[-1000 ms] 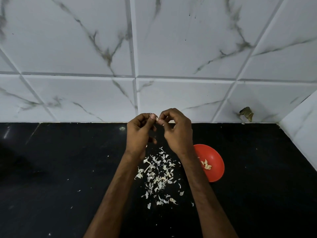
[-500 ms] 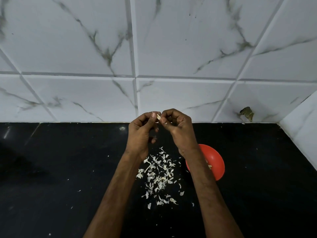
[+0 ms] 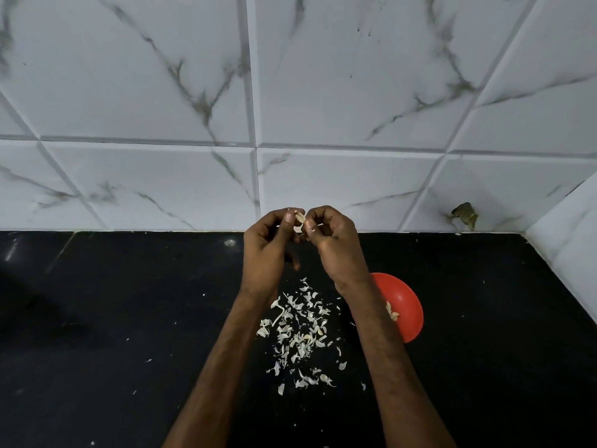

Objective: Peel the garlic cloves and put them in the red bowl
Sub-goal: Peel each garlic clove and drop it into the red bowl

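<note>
Left hand (image 3: 265,253) and right hand (image 3: 336,250) pinch one garlic clove (image 3: 299,218), left of the red bowl (image 3: 410,305). Possibly half-peeled, I think; a slip could drop it among the peel scraps (image 3: 300,331) beside that bowl.

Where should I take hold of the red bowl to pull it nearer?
Probably its far-right rim, coming from the right. The red bowl sits upright on the black counter, and that edge is bare; the right forearm covers its left part, and the peeled cloves lie toward that side.
</note>
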### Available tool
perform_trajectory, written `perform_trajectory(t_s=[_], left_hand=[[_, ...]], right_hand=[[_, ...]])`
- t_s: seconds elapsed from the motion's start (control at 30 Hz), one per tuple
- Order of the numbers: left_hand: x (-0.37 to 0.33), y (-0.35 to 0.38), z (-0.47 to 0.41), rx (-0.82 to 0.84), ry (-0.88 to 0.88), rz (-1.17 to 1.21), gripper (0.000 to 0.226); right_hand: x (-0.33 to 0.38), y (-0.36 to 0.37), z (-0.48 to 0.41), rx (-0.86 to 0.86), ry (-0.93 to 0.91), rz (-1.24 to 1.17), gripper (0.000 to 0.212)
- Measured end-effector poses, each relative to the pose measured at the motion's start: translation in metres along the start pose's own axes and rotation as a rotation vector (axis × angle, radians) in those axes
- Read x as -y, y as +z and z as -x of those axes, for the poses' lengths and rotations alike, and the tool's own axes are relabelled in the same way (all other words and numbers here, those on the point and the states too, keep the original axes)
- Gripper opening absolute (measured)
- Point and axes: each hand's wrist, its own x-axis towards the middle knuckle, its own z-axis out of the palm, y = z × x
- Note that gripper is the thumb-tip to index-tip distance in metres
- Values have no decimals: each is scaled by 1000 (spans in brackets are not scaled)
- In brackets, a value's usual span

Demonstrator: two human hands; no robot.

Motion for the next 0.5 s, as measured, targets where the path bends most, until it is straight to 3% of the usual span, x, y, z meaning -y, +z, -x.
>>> perform_trajectory(t_s=[0.13,0.27,0.5], left_hand=[[5,-1,-1,-27,-39,95,8],[8,-4,-1,-48,-41,186,21],[11,-7,-2,-49,26,92,12]], right_hand=[[1,1,2,20,-106,116,11],[1,0,3,42,-135,147,10],[-3,3,0,0,-122,132,10]])
